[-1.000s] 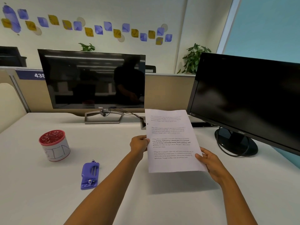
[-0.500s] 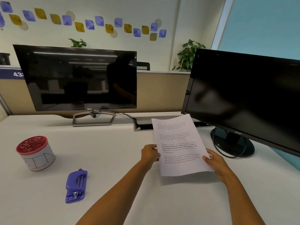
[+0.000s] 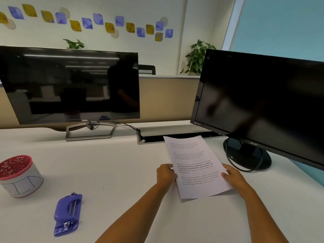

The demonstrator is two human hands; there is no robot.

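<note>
White desk (image 3: 114, 172), cubicle setup. Left hand (image 3: 165, 176) pinches the left edge of the printed sheet (image 3: 194, 165) about mid-height, fingers curled onto the paper. Right hand (image 3: 233, 178) holds the right edge lower down, thumb on top, fingers underneath out of sight. The sheet is lower centre-right of frame, slanted, with its top end running up-frame to the cable slot (image 3: 171, 132). Its near corner looks lifted (shadow under it); can't tell if any part touches the desk. Handling guess: looks like one page, near weightless and floppy. It will sag wherever it's unsupported, creases easily, and would slide freely on this smooth top. Best hold is opposite edges with a light pinch and slight tension across; a one-hand corner grip would likely droop. Outward: black monitor base (image 3: 247, 155) just right of the sheet, with a cable looped on it. Purple plastic tool (image 3: 67, 214) at lower left and red-lidded tub (image 3: 19, 176) at the left edge, both well apart from the paper. Two dark monitors behind, left monitor (image 3: 70, 85) and right monitor (image 3: 263, 102). Beige partition, plants, and blue and yellow wall decals (image 3: 98, 21) across the top.
</note>
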